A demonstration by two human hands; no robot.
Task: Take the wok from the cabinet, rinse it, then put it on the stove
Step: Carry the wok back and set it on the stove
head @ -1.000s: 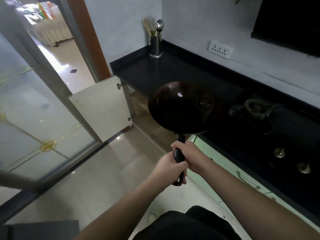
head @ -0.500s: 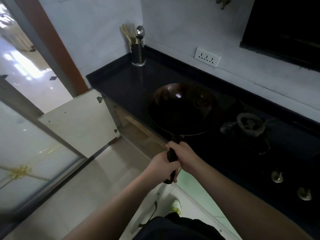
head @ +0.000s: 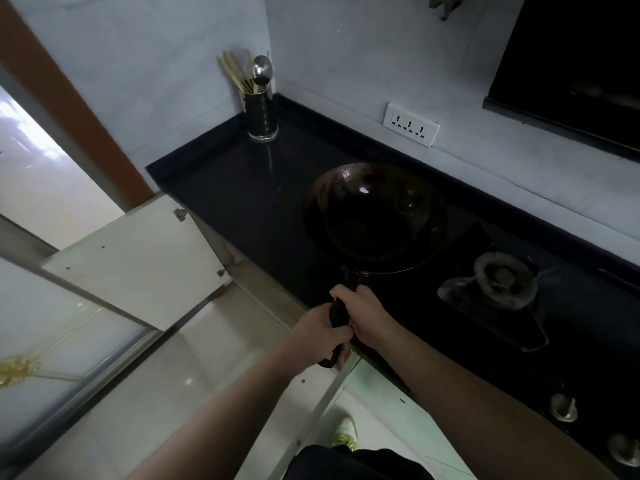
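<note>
Both hands, left hand (head: 320, 332) and right hand (head: 363, 311), clasp the wok (head: 374, 216) handle above the worktop (head: 242, 188) front edge. Wok retrieved; rinsing presumably follows; no sink visible.

Wok handle (head: 341, 311): both hands are covering most of it, left hand (head: 320, 332) and right hand (head: 367, 315) leaving only short stretches showing. Counter (head: 242, 188): the wok (head: 374, 216) is hiding part of it. Stove (head: 498, 285): the right edge is cutting it off. Cabinet door (head: 138, 258): blocking the cabinet interior. Dark panel (head: 571, 64) upper right: too dim to identify.
</note>
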